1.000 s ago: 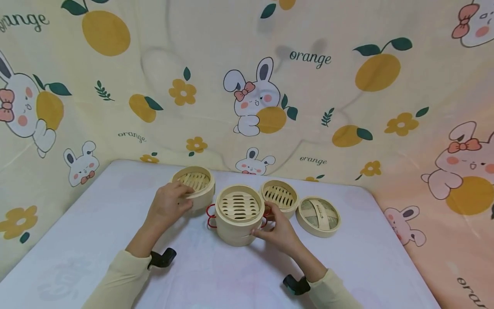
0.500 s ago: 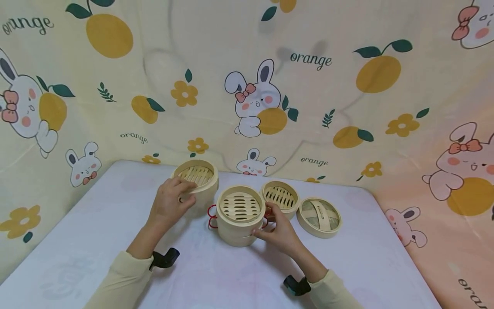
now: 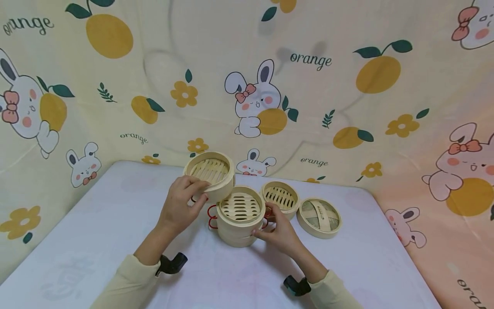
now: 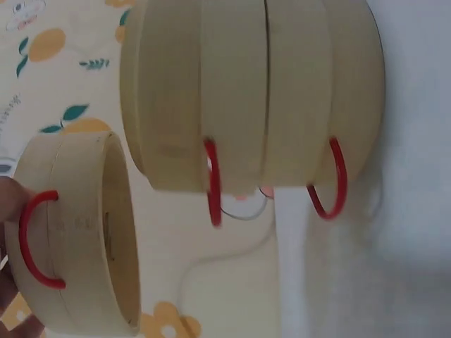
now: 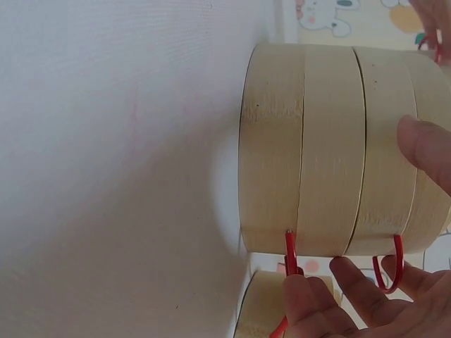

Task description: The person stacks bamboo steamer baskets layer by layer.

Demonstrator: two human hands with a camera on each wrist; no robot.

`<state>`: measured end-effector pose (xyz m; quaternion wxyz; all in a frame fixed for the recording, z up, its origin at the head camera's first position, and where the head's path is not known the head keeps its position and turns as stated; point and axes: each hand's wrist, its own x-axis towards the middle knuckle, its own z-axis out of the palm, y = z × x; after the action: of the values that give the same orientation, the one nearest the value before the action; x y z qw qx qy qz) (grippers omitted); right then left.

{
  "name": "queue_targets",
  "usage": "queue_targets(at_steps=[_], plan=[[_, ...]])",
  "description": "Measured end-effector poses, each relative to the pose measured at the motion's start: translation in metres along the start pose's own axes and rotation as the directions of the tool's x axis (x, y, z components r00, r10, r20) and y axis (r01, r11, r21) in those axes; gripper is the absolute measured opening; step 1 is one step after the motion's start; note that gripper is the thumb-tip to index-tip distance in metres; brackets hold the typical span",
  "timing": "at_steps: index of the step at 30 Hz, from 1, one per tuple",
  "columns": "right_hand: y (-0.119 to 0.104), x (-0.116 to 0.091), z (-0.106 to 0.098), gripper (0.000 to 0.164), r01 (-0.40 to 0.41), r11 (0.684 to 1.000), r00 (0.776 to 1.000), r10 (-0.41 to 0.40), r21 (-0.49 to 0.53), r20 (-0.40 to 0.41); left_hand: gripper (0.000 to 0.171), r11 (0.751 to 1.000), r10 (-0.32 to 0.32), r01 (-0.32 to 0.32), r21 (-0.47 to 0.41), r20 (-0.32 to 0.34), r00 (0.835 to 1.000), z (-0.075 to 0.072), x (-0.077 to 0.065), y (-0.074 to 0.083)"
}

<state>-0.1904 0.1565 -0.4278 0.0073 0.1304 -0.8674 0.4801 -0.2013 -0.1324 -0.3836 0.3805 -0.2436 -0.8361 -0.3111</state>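
Observation:
My left hand (image 3: 180,205) holds a round bamboo steamer basket (image 3: 221,191) by its near left rim, up off the table and slightly tilted. In the left wrist view this basket (image 4: 84,246) shows a red side handle and hangs apart from the stack. Two steamer baskets are stacked (image 3: 236,235) at the middle of the table, with red handles at the sides. My right hand (image 3: 283,231) grips the stack's right side. In the right wrist view the thumb lies on the upper basket's wall (image 5: 384,162), and the fingers are at the red handles.
Right behind the stack stands another slatted steamer basket (image 3: 279,195). Beside it lies a round woven lid (image 3: 320,219) with a strap across its top. A white cloth covers the table (image 3: 216,279); a printed curtain (image 3: 208,56) hangs behind its back edge.
The left hand has raised its steamer basket off the table and carried it right, close to the stack's upper left. The right hand and the stack have stayed put.

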Motion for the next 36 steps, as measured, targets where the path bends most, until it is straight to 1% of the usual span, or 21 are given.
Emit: queue_targets(at_steps=[3,7,12,15,21,24,29,36], plan=[[0.0,0.0,0.0,0.081,-0.004,1.0,1.0,0.004,0.006,0.001,0.028,0.998,0.05,-0.05,-0.034,0.014,0.999,0.001,0.001,0.007],[0.0,0.0,0.0,0.081,-0.008,1.0,1.0,0.008,0.009,0.001,0.029,0.992,0.11,-0.107,-0.07,0.048,0.993,0.004,0.0,0.016],[0.001,0.001,0.0,0.081,-0.002,1.0,1.0,0.002,0.01,0.002,0.029,0.984,0.149,-0.141,-0.105,0.071,0.986,0.01,0.001,0.026],[0.002,0.001,0.0,0.081,0.003,1.0,1.0,-0.003,0.012,0.0,0.028,0.981,0.16,-0.149,-0.126,0.078,0.984,0.014,0.002,0.031],[0.0,0.0,-0.002,0.079,0.001,1.0,1.0,-0.001,0.023,0.0,0.027,0.976,0.167,-0.146,-0.163,0.121,0.979,0.021,0.004,0.039],[0.0,-0.001,-0.002,0.079,0.004,1.0,1.0,-0.004,0.031,-0.001,0.026,0.976,0.174,-0.152,-0.157,0.134,0.976,0.024,0.003,0.042],[0.001,0.0,-0.001,0.08,0.003,0.999,1.0,-0.003,0.042,0.001,0.025,0.978,0.178,-0.16,-0.137,0.136,0.975,0.025,0.001,0.044],[0.0,0.0,-0.001,0.081,-0.009,1.0,1.0,0.009,0.016,-0.006,0.026,0.979,0.178,-0.158,-0.128,0.157,0.971,0.026,-0.001,0.045]])
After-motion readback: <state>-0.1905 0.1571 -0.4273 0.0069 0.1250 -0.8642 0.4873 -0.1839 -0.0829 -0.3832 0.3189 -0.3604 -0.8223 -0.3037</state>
